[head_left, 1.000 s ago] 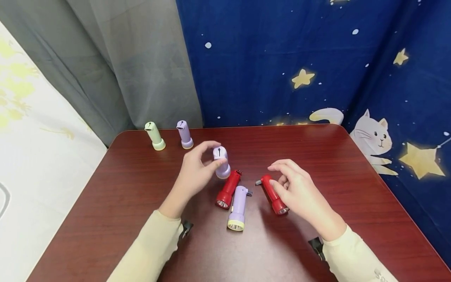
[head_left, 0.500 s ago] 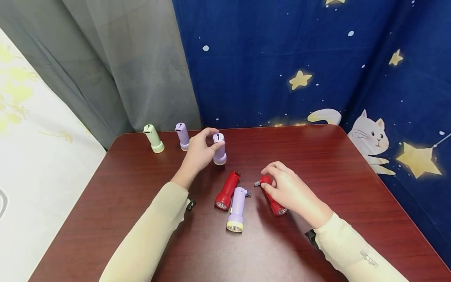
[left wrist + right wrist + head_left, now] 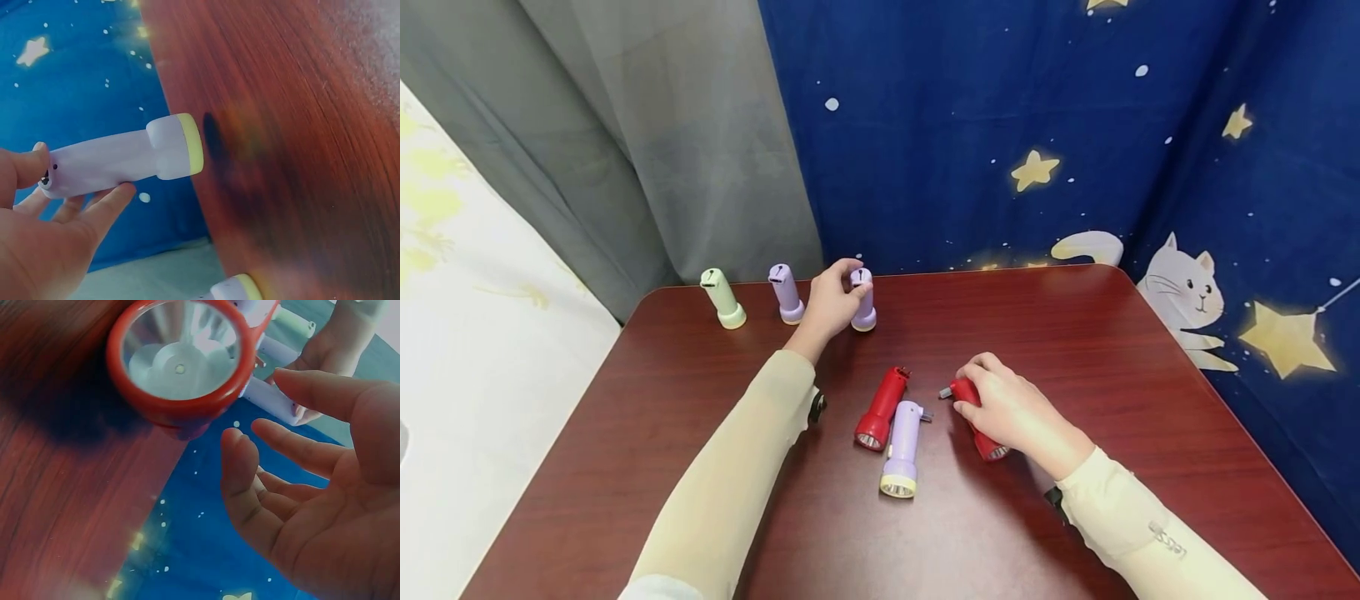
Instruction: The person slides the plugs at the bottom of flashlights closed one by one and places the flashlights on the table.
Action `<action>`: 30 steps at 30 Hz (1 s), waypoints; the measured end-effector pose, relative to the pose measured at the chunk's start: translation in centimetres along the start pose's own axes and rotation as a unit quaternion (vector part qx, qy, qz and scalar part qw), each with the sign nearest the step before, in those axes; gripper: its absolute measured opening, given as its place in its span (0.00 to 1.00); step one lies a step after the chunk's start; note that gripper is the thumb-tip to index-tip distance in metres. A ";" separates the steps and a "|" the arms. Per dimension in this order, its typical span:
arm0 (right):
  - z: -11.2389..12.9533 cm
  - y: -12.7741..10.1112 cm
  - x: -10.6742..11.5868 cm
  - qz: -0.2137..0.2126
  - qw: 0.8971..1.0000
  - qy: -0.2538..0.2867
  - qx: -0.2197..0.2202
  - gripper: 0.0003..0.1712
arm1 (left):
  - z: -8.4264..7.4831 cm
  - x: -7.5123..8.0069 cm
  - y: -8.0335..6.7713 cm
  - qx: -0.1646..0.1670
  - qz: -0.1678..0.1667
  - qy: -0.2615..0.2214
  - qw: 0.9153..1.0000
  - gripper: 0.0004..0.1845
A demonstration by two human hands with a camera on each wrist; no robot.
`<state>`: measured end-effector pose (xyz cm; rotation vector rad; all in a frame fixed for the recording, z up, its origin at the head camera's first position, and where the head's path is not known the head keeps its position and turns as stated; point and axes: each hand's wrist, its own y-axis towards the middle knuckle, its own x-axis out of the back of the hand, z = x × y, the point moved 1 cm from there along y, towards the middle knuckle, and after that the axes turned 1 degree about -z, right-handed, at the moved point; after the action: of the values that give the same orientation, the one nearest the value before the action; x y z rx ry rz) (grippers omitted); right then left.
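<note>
My left hand holds a purple flashlight upright near the table's back edge, thumb and fingers around its upper end. In the left wrist view its yellow-rimmed lens end points down at the table; a dark shadow lies beside it, and I cannot tell whether it touches. Over a red flashlight lying on the table hovers my right hand. The right wrist view shows that hand's fingers loosely bent and apart from the red flashlight's lens. A grey plug sticks out of its far end.
Left of the held one stand another purple flashlight and a green flashlight. Mid-table, a red flashlight and a purple flashlight lie side by side, prongs out. Curtains hang behind the brown table.
My left hand has carried the purple flashlight away from me to the back edge and lowered it. The right hand has shifted slightly left over the red flashlight.
</note>
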<state>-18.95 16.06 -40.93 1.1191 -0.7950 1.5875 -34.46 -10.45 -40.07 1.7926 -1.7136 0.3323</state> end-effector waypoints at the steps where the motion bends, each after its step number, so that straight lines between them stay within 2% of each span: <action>1: 0.0 0.1 -0.1 0.003 1.000 -0.002 -0.002 0.23 | 0.2 0.0 0.1 0.002 0.000 0.000 1.000 0.22; 8: -0.3 0.3 -0.2 0.017 1.000 -0.006 -0.013 0.25 | 1.0 0.0 0.5 0.029 0.002 -0.016 0.999 0.23; 14: -0.4 0.5 -0.5 0.028 0.999 -0.011 -0.022 0.28 | 1.6 -0.2 1.0 0.028 -0.005 -0.026 0.999 0.24; 21: -0.8 0.8 -0.9 0.033 0.998 -0.024 -0.039 0.30 | 1.4 -0.3 1.6 0.038 0.010 -0.021 0.999 0.24; 30: -1.3 1.1 -1.3 0.050 0.995 -0.056 -0.062 0.36 | 1.5 -0.3 1.9 0.052 -0.001 -0.026 0.998 0.25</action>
<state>-20.27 16.44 -42.61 1.0992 -1.0242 1.5447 -36.65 -11.02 -40.88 1.8924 -1.7592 0.3827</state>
